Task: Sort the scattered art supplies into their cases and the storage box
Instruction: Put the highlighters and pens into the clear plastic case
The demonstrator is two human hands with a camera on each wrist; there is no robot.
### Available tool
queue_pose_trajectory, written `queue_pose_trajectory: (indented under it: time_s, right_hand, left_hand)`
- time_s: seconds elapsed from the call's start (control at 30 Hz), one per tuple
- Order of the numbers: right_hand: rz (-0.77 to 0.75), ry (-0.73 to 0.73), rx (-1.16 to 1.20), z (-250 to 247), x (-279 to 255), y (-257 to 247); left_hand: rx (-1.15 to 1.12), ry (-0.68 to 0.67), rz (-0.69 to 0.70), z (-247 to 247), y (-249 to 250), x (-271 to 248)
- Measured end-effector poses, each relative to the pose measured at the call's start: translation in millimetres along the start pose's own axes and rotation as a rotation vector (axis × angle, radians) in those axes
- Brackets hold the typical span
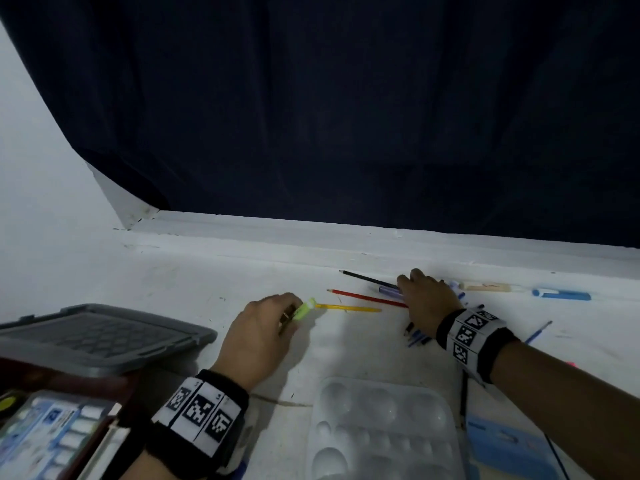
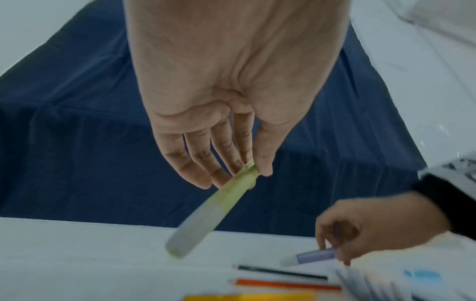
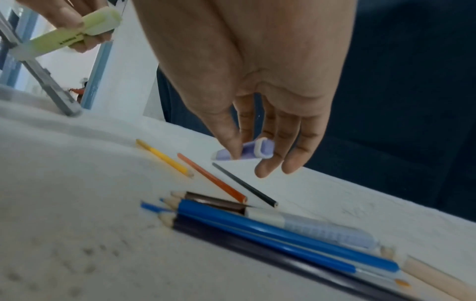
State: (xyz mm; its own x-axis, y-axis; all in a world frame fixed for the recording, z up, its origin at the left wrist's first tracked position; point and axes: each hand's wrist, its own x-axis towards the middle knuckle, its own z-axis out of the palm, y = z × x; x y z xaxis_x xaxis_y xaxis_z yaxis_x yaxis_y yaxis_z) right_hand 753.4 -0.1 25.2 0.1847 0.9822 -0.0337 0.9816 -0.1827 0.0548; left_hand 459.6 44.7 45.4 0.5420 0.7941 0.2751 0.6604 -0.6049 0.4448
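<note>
Nearest the viewer, a clear paint palette [image 1: 381, 431] is lying on the white table [image 1: 173, 268], with a paint set [image 1: 52, 434] and a grey storage box lid [image 1: 100, 336] to the left. Further out, a green highlighter [image 2: 213, 211] is being pinched between thumb and fingertips of the left hand [image 1: 258, 336], above the tabletop. Just beyond it, a yellow pencil [image 1: 348, 308], a red pencil [image 1: 367, 298] and a black pencil [image 1: 369, 279] are lying side by side. A purple highlighter [image 3: 247, 151] is being gripped by the thumb and fingers of the right hand [image 1: 427, 303], just above the table. A bundle of blue pencils [image 3: 283, 234] is lying beneath that wrist.
</note>
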Motion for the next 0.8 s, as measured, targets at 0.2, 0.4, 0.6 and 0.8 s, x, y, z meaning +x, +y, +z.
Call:
queue_pose_trajectory:
  time_s: [0.2, 0.4, 0.6, 0.8]
  right_hand:
    - [-0.011, 0.214, 0.394, -17.7, -42.7, -2.2]
    - [0.031, 0.362, 0.761, -40.4, -122.4, -15.7]
    - [0.047, 0.384, 1.160, -47.9, -204.9, -40.2]
    - [0.087, 0.314, 1.460, -46.4, -254.0, -63.9]
  left_hand:
    - [-0.418, 0.121, -0.045, -34.3, 45.1, -21.6]
    - [-0.811, 0.092, -0.034, -55.1, 71.5, -74.7]
    - [-1.158, 0.129, -0.093, -47.9, 69.0, -129.6]
    - [-1.223, 0.078, -0.203, -41.0, 55.2, -172.6]
